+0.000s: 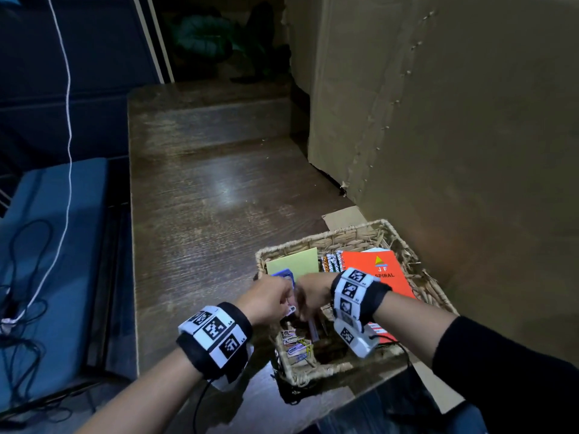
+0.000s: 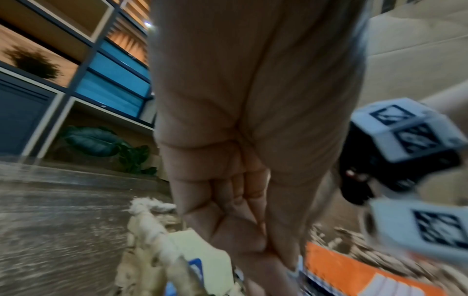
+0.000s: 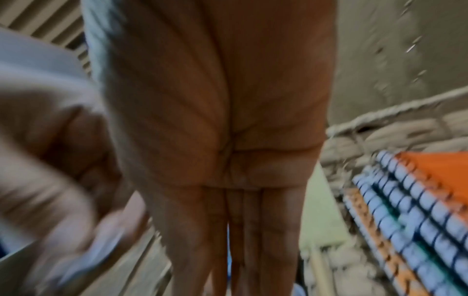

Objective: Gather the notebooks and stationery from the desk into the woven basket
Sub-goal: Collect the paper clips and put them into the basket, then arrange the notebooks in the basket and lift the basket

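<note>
The woven basket (image 1: 313,242) stands at the desk's near right corner. Inside lie an orange spiral notebook (image 1: 391,277), a pale yellow pad (image 1: 297,261), a small blue item (image 1: 283,274) and several paper clips (image 1: 294,343). Both hands hover over the basket's left half. My left hand (image 1: 289,303) pinches a white paper clip (image 1: 292,309) between thumb and fingers; the left wrist view shows its fingers (image 2: 286,266) drawn together. My right hand (image 1: 305,314) points down into the basket with fingers (image 3: 278,240) straight and close together. What lies under it is hidden.
A tall cardboard box (image 1: 438,120) rises just behind and to the right of the basket. The wooden desk (image 1: 203,198) stretches away to the left and far side. A blue seat (image 1: 47,245) with black cables and a white cord (image 1: 67,120) lies left of the desk.
</note>
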The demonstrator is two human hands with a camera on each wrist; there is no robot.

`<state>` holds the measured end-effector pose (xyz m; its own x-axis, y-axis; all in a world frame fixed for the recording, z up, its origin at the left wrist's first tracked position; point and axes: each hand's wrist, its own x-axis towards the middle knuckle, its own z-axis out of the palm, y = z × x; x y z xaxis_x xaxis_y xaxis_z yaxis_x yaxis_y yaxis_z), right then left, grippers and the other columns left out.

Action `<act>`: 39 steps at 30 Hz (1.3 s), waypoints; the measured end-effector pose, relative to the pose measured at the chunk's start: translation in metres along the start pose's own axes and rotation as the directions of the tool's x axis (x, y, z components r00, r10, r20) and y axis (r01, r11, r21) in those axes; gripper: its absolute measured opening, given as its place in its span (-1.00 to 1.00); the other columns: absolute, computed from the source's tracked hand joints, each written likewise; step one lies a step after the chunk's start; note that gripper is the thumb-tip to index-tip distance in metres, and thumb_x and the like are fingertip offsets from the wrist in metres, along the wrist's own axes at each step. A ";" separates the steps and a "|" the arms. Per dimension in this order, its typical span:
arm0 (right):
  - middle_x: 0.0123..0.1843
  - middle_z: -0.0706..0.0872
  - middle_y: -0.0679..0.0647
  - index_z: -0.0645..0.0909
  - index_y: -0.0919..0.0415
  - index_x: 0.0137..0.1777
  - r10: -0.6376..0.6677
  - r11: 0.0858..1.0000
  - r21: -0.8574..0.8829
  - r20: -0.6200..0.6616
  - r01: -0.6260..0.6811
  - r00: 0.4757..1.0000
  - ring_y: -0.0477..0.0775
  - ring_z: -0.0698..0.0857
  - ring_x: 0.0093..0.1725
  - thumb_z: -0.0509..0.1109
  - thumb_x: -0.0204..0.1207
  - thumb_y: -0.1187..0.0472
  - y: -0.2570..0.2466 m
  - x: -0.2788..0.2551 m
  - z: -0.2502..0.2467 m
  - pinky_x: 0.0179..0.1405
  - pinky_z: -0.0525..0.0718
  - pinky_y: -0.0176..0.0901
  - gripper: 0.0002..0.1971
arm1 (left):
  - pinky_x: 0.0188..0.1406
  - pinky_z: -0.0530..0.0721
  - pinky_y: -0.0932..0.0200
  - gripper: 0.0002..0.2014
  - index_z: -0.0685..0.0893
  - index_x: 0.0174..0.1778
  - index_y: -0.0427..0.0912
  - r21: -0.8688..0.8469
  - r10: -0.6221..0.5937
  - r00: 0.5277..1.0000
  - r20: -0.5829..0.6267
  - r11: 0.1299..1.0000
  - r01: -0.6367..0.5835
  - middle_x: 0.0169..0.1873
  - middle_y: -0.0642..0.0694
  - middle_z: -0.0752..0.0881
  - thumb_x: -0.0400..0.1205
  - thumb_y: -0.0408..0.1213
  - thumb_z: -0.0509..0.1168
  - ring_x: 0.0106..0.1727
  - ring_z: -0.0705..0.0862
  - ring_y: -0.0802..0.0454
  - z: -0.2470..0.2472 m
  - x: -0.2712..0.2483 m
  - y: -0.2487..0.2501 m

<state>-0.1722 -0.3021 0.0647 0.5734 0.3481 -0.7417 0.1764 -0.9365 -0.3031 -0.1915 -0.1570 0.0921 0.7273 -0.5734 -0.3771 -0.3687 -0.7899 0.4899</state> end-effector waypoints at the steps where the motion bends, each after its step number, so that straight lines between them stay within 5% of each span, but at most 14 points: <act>1: 0.00 0.82 0.21 0.77 0.28 0.05 0.024 0.999 0.025 -0.057 -0.023 0.998 0.01 0.67 -0.13 0.50 0.39 0.34 0.006 -0.005 -0.008 -0.04 0.62 -0.14 -0.78 | -0.14 0.49 0.27 -0.79 0.72 0.00 -0.21 0.033 0.031 0.999 0.036 0.999 -0.032 0.00 -0.17 0.79 0.56 -0.45 0.21 0.06 0.71 -0.08 0.004 0.001 0.006; 6: -0.21 0.75 0.07 0.79 0.24 -0.07 0.142 0.977 0.196 -0.317 -0.082 0.938 -0.05 0.66 -0.22 0.35 0.48 0.33 0.037 -0.030 -0.026 -0.22 0.61 -0.27 -0.83 | -0.01 0.65 0.05 -0.76 0.73 0.05 -0.24 0.235 0.164 0.947 0.276 0.944 -0.232 0.05 -0.25 0.75 0.53 -0.49 0.24 0.10 0.69 -0.20 0.036 0.012 0.029; 9: -0.23 0.73 0.02 0.76 0.17 -0.15 0.169 0.964 0.250 -0.309 -0.091 0.936 -0.08 0.65 -0.28 0.37 0.51 0.30 0.046 -0.039 -0.024 -0.37 0.58 -0.33 -0.87 | -0.16 0.68 0.00 -0.85 0.75 -0.07 -0.35 0.354 0.152 0.918 0.367 0.890 -0.289 -0.08 -0.33 0.76 0.54 -0.44 0.29 -0.05 0.73 -0.28 0.050 0.017 0.032; 12: -0.24 0.74 0.03 0.78 0.27 -0.09 0.182 0.956 0.278 -0.316 -0.092 0.931 -0.15 0.64 -0.36 0.37 0.50 0.31 0.050 -0.040 -0.019 -0.33 0.62 -0.31 -0.86 | -0.10 0.71 -0.05 -0.94 0.59 -0.22 -0.29 0.411 0.131 0.897 0.422 0.855 -0.318 -0.15 -0.35 0.70 0.58 -0.46 0.28 -0.06 0.72 -0.30 0.055 0.017 0.032; 15: -0.20 0.76 0.10 0.76 0.26 -0.13 0.189 0.940 0.330 -0.289 -0.088 0.939 -0.04 0.67 -0.27 0.36 0.51 0.33 0.047 -0.037 -0.014 -0.21 0.68 -0.20 -0.87 | -0.18 0.62 0.02 -0.89 0.49 -0.20 -0.26 0.432 0.080 0.889 0.451 0.852 -0.296 -0.10 -0.35 0.69 0.59 -0.49 0.28 -0.01 0.72 -0.31 0.059 0.018 0.032; 18: -0.15 0.79 0.21 0.75 0.38 -0.04 0.210 0.929 0.355 -0.263 -0.108 0.942 0.01 0.68 -0.27 0.37 0.54 0.33 0.044 -0.029 -0.010 -0.30 0.66 -0.27 -0.85 | -0.20 0.61 -0.02 -0.93 0.61 -0.18 -0.38 0.434 0.068 0.879 0.471 0.850 -0.298 -0.35 -0.25 0.54 0.61 -0.49 0.25 -0.09 0.68 -0.28 0.062 0.019 0.032; 22: -0.02 0.81 0.39 0.74 0.49 -0.01 0.280 0.922 0.336 -0.238 -0.192 0.930 0.18 0.79 -0.14 0.39 0.48 0.40 0.037 -0.012 -0.012 -0.10 0.78 -0.02 -0.82 | -0.12 0.69 -0.06 -0.83 0.68 -0.04 -0.45 0.419 0.099 0.909 0.405 0.864 -0.281 -0.12 -0.35 0.71 0.58 -0.42 0.26 0.01 0.72 -0.31 0.055 0.022 0.027; 24: -0.08 0.77 0.44 0.73 0.52 0.02 0.314 0.932 0.264 -0.246 -0.248 0.917 0.31 0.78 -0.06 0.38 0.43 0.40 0.035 0.001 -0.011 -0.03 0.76 0.07 -0.77 | -0.15 0.69 -0.06 -0.86 0.66 -0.06 -0.42 0.392 0.108 0.945 0.308 0.891 -0.229 -0.17 -0.28 0.67 0.53 -0.45 0.27 0.01 0.73 -0.29 0.045 0.027 0.022; 27: -0.16 0.72 0.30 0.72 0.41 -0.01 0.311 0.949 0.140 -0.254 -0.283 0.916 0.25 0.74 -0.11 0.42 0.45 0.25 0.034 0.018 -0.007 -0.11 0.70 -0.02 -0.78 | -0.02 0.73 -0.09 -0.82 0.67 -0.03 -0.34 0.385 0.071 0.988 0.134 0.915 -0.118 -0.10 -0.29 0.70 0.54 -0.52 0.20 0.06 0.73 -0.26 0.025 0.044 0.012; 29: -0.32 0.66 0.23 0.65 0.32 -0.26 0.299 0.953 0.015 -0.217 -0.303 0.929 0.21 0.70 -0.26 0.47 0.42 0.09 0.035 0.028 -0.005 -0.33 0.62 -0.08 -0.74 | 0.09 0.74 -0.08 -0.76 0.70 0.10 -0.29 0.413 0.050 0.996 0.070 0.908 -0.074 0.04 -0.29 0.73 0.57 -0.50 0.22 0.11 0.73 -0.25 0.012 0.055 0.007; 31: -0.43 0.58 0.16 0.57 0.26 -0.37 0.316 0.939 -0.074 -0.203 -0.336 0.927 0.19 0.64 -0.38 0.53 0.32 -0.06 0.049 0.054 0.001 -0.42 0.57 -0.12 -0.63 | 0.11 0.73 -0.06 -0.74 0.69 0.16 -0.30 0.439 0.000 0.998 0.065 0.898 -0.029 0.09 -0.29 0.73 0.58 -0.50 0.24 0.13 0.73 -0.25 0.003 0.063 0.004; 33: -0.48 0.60 0.14 0.64 0.23 -0.41 0.330 0.918 -0.190 -0.128 -0.349 0.935 0.18 0.63 -0.47 0.63 0.13 -0.13 0.069 0.090 0.011 -0.43 0.71 0.05 -0.58 | 0.03 0.75 -0.03 -0.79 0.71 0.10 -0.35 0.470 -0.027 0.996 0.086 0.883 -0.017 0.06 -0.30 0.75 0.57 -0.48 0.29 0.08 0.74 -0.25 -0.002 0.070 0.002; 36: -0.38 0.69 0.17 0.80 0.25 -0.19 0.399 0.886 -0.260 0.004 -0.384 0.917 0.17 0.67 -0.43 0.69 0.09 -0.09 0.048 0.072 0.003 -0.43 0.75 0.30 -0.56 | -0.02 0.73 0.01 -0.80 0.71 0.03 -0.41 0.486 -0.064 0.989 0.133 0.874 -0.009 0.03 -0.33 0.75 0.51 -0.43 0.40 0.07 0.75 -0.23 -0.006 0.076 0.002; 39: 0.09 0.72 0.19 0.68 0.25 0.27 0.352 0.872 -0.388 0.068 -0.300 0.933 0.25 0.77 0.04 0.69 0.18 0.11 0.003 0.013 -0.016 -0.46 0.66 0.19 -0.38 | 0.02 0.71 0.00 -0.76 0.71 0.09 -0.45 0.496 -0.095 0.985 0.142 0.868 0.012 0.08 -0.34 0.74 0.54 -0.42 0.36 0.11 0.74 -0.26 -0.003 0.082 -0.003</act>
<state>-0.1515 -0.3013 0.0633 0.5427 -0.0020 -0.8399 0.2915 -0.9374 0.1906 -0.1291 -0.2013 0.0622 0.6691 -0.5210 -0.5299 -0.5988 -0.8003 0.0307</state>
